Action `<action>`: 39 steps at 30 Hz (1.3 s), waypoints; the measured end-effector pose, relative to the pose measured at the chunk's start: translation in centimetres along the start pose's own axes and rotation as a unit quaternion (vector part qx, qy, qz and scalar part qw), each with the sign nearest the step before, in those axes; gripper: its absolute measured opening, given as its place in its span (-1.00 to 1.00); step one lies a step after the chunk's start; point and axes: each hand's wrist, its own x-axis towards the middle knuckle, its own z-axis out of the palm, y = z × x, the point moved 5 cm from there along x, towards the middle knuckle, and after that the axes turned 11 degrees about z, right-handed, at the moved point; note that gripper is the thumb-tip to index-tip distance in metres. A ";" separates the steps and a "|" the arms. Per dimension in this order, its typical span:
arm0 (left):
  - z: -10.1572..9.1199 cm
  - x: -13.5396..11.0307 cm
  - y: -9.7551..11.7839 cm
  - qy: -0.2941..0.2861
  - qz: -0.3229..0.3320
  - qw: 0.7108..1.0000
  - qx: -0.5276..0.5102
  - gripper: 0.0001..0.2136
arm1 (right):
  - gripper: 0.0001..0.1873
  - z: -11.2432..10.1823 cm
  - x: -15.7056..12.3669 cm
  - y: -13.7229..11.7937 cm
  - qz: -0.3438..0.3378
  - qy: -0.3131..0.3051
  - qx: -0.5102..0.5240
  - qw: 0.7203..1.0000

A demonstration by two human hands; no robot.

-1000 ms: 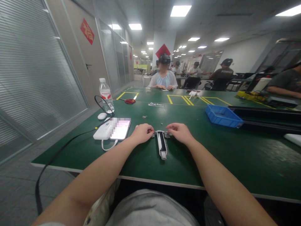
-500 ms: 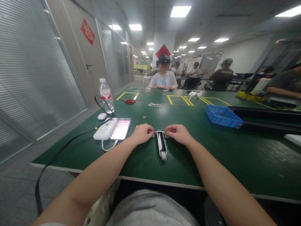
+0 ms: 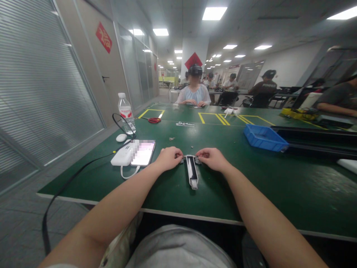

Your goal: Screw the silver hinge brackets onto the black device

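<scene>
A narrow white casing (image 3: 192, 172) with a dark inside lies lengthwise on the green table, a clear or whitish piece (image 3: 194, 184) at its near end. At its far end, my left hand (image 3: 170, 158) is closed in a pinch on the left side. From the right, my right hand (image 3: 211, 158) pinches at the same end, its thumb and forefinger together. Small grey metal-looking pieces (image 3: 198, 160) show just under the fingertips on both sides. What exactly each pinch holds is too small to make out.
A tiny ring-like part (image 3: 192, 147) and several small metal bits (image 3: 171, 139) lie beyond my hands. To the left are a phone (image 3: 143, 152), a white power bank (image 3: 122, 154), a cable and a water bottle (image 3: 126, 115). Red-handled scissors (image 3: 154, 120), a blue bin (image 3: 264, 138) and a seated co-worker (image 3: 194, 95) are farther off.
My fingertips have shifted very slightly at the casing's far end. The casing and both arms stay essentially in place.
</scene>
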 end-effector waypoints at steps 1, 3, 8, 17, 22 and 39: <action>0.0 0.0 0.0 0.000 0.000 1.000 0.001 -0.84 | -0.81 0.0 0.0 0.1 0.001 0.000 0.004 1.000; 0.1 0.0 0.0 -0.001 0.000 1.000 0.002 -0.84 | -0.81 0.1 0.1 0.2 0.002 -0.003 0.013 1.000; 0.2 0.0 -0.1 -0.002 0.004 1.000 0.004 -0.83 | -0.80 0.3 0.3 0.5 0.015 -0.019 0.058 0.998; 0.0 0.0 0.1 -0.001 0.002 1.000 0.007 -0.83 | -0.80 -0.1 0.4 0.5 0.038 0.001 0.077 0.996; 0.0 -0.1 0.0 -0.002 -0.001 1.000 0.002 -0.83 | -0.80 0.1 0.4 0.7 0.052 -0.010 0.105 0.993; 0.1 0.1 0.0 0.000 0.005 1.000 0.002 -0.84 | -0.81 0.0 0.1 0.2 0.002 0.009 -0.018 1.000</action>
